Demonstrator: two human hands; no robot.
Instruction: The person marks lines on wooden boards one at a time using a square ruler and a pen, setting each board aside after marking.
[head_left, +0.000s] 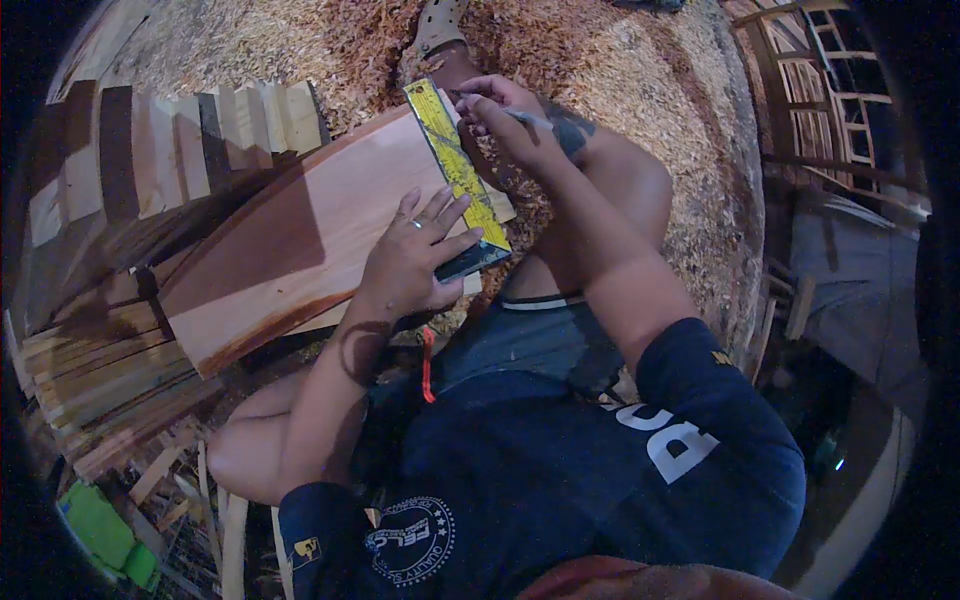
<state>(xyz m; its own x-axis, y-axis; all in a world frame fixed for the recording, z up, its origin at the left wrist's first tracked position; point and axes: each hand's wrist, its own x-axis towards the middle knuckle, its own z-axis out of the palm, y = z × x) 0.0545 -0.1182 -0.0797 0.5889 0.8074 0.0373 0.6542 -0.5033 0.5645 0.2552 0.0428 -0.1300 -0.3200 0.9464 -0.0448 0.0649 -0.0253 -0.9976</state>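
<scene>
A wide reddish board [330, 210] lies slantwise in front of me. Across its right end lies a yellow square [455, 160] with a dark stock [472, 260] at its near end. My left hand [415, 255] rests spread over the board and the square's near part, a ring on one finger. Beyond the blade's far right side, my right hand [505, 115] is closed round a slim pen [528, 119], near the board's end. What the pen's tip touches is too small to tell.
Stacked wood pieces [150, 150] stand at the left, with more boards [110, 370] below them. Wood shavings [620, 60] cover the ground ahead. A green object [100, 525] lies at lower left, and grey cloth [850, 280] is at the right.
</scene>
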